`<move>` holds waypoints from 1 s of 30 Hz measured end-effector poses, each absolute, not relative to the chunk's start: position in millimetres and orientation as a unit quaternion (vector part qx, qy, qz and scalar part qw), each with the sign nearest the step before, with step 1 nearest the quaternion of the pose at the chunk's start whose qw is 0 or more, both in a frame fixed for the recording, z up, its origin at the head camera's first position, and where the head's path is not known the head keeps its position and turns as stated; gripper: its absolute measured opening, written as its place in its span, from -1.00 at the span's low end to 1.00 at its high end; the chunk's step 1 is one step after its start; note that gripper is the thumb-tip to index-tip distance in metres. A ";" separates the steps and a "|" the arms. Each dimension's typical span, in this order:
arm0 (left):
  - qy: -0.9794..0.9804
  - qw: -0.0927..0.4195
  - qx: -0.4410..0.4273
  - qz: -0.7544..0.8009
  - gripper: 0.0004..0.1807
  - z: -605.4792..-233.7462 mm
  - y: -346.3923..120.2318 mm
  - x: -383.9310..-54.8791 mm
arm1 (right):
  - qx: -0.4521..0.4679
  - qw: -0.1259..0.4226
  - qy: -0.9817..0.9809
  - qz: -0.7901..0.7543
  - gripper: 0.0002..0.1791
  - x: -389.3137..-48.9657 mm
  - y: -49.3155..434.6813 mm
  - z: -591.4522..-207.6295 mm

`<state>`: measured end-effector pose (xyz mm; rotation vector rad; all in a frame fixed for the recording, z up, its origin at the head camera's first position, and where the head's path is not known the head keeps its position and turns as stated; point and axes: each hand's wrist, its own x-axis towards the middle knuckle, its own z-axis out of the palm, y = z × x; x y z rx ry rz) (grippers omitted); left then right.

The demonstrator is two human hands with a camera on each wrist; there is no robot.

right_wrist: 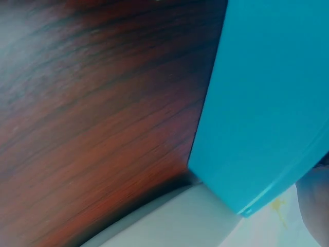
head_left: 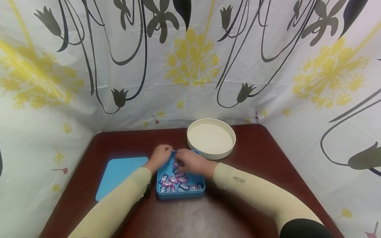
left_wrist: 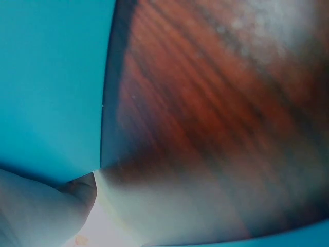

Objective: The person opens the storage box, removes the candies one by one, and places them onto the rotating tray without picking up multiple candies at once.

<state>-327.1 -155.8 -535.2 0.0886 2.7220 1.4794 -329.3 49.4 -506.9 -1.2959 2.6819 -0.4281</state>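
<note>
A blue rectangular box stands on the table, with several small wrapped candies in purple, pink and dark blue wrappers inside. At its far left corner, my left hand grips the rim; part of that hand shows beside the box's blue wall in the left wrist view. My right hand reaches over the right side into the far part of the box, fingers bent down among the candies. Whether its fingertips pinch a candy is hidden. The right wrist view mostly shows the box's outer wall.
A flat blue lid lies left of the box. Behind and to the right stands a round cream tray. A small dark object, partly hidden by the left forearm, is beside the box. Patterned curtains surround the dark red wooden table.
</note>
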 end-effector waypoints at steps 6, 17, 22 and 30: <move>0.878 0.023 0.031 0.476 -0.53 -536.6 -156.4 -327.7 | -0.427 0.056 0.892 -0.137 -0.78 -330.2 60.5 -503.8; 0.879 0.023 0.028 0.476 -0.55 -539.4 -156.8 -329.0 | -0.419 0.037 0.900 -0.115 -0.81 -339.2 71.5 -492.9; 0.878 0.024 0.028 0.477 -0.54 -537.6 -156.3 -328.1 | -0.396 0.036 0.908 -0.135 -0.74 -344.7 80.1 -482.4; 0.879 0.026 0.027 0.476 -0.53 -535.3 -157.6 -324.8 | -0.382 -0.001 0.911 -0.157 -0.79 -359.4 103.1 -464.5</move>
